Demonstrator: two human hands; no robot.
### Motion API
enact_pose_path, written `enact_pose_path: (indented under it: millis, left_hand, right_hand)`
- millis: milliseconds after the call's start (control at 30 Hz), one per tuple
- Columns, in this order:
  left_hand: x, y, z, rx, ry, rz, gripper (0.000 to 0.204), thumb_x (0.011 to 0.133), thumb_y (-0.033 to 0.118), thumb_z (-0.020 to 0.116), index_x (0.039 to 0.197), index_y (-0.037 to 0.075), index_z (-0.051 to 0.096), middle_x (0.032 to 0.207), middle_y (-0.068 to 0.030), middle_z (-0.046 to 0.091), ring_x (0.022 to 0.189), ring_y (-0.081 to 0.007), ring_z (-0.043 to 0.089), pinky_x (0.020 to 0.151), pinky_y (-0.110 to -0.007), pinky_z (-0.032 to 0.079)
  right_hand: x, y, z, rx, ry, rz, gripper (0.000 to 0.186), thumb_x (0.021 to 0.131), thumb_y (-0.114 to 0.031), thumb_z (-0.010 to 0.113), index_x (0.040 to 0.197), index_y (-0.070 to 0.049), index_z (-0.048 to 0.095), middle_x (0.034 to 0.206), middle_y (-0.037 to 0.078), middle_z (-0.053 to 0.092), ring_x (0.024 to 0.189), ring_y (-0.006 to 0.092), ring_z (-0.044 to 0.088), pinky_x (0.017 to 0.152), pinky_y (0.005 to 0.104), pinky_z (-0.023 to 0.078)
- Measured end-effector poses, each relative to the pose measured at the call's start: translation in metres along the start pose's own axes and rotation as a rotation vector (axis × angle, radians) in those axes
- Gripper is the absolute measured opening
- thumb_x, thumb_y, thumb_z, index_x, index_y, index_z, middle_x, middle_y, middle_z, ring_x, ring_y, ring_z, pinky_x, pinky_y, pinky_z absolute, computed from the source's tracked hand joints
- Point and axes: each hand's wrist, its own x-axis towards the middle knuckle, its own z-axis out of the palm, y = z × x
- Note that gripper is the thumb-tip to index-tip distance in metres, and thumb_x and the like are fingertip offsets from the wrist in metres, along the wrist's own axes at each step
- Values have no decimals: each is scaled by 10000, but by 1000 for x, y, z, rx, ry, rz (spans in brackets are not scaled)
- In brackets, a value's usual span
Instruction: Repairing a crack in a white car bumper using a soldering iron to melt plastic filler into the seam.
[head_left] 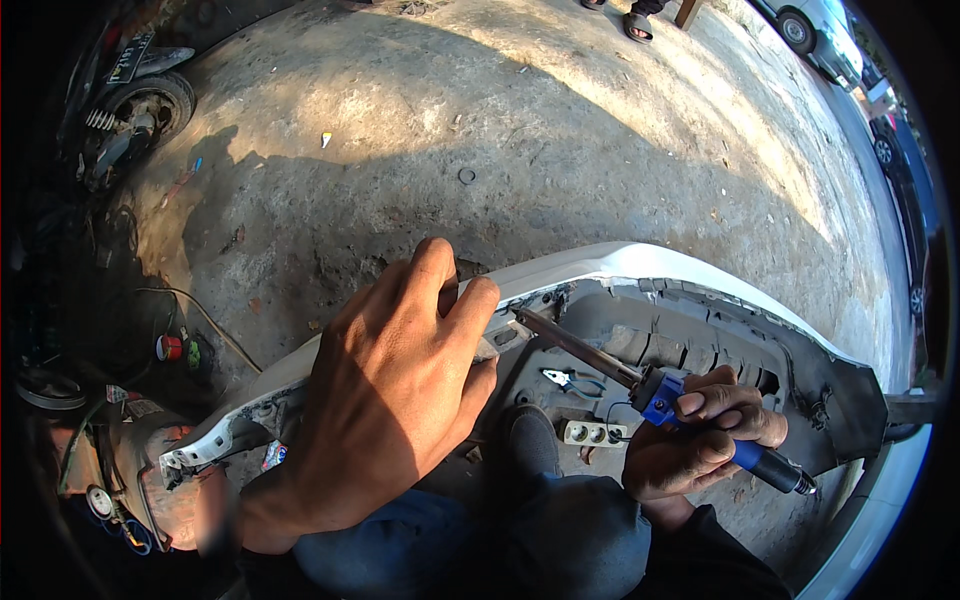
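A white car bumper (640, 262) curves across in front of me, its dark inner side facing me. My left hand (400, 390) bends over its edge left of the middle, fingers curled against it; the fingertips are partly hidden. In my right hand (700, 440) is a soldering iron (585, 350) with a blue handle, held toward its metal barrel. The barrel slants up and left, and its tip meets the inner edge of the bumper just right of my left fingers. Whether the plastic there is melted cannot be made out.
Pliers (572, 382) and a white power strip (592, 433) lie below the bumper, near my shoe (535, 440). At left are an orange tank (180, 490) with a gauge, a red can (168, 348) and a motorcycle wheel (150, 108). Another person's sandalled foot (637, 28) stands far off.
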Motion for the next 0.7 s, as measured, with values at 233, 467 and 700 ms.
enact_pose_path:
  millis: [233, 467, 700]
  left_hand:
    - [1, 0, -1, -10, -9, -4, 478, 782, 115, 826, 1207, -13, 648, 1107, -184, 530, 913, -384, 643, 800, -481, 527]
    - [0, 0, -1, -7, -9, -4, 474, 780, 112, 828, 1200, -17, 651, 1102, -184, 529, 912, -383, 644, 798, -480, 527]
    - [0, 1, 0, -6, 3, 0, 472, 779, 108, 832, 1197, -18, 652, 1108, -183, 532, 910, -382, 653, 791, -479, 533]
  right_hand:
    - [0, 1, 7, 37, 30, 8, 389, 985, -262, 763, 1002, -106, 407, 851, 85, 693, 743, 150, 731, 760, 307, 596]
    - [-1, 2, 1, 20, 16, 13, 410, 983, -279, 762, 1017, -99, 396, 858, 96, 693, 739, 153, 730, 757, 303, 594]
    - [-3, 1, 6, 2, 28, 16, 396, 1002, -302, 737, 1029, -119, 387, 861, 81, 688, 718, 146, 714, 743, 298, 573]
